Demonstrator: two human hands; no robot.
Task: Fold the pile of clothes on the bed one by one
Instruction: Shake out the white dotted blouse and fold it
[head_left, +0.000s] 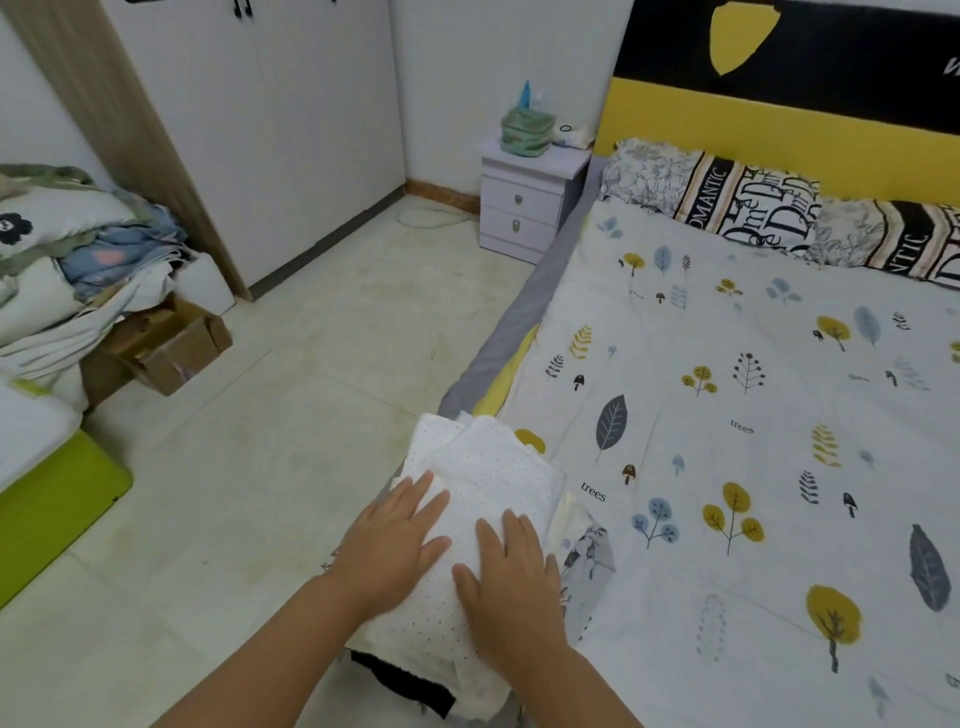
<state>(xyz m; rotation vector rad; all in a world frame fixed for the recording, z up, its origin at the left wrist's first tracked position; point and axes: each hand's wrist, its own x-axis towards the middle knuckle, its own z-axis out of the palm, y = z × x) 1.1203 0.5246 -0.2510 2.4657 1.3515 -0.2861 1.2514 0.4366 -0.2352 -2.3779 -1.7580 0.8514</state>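
— Clothes (488, 483), where? 
— White dotted pile, folded, at the bed's (727, 415) near left edge, a black piece under it.
— And the fingers?
— Left hand (395, 540) and right hand (511, 577) lie flat, fingers straight, pressing on top, gripping nothing.

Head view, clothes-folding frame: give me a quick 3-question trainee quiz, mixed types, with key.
1. True or false: both hands lie flat on the dotted white garment.
2. Where does the folded stack sit? A) near corner of the bed B) nightstand C) floor
3. What piece of furniture stands beside the bed near the headboard?

Key:
1. True: left hand and right hand press with straight fingers.
2. A
3. The white nightstand.
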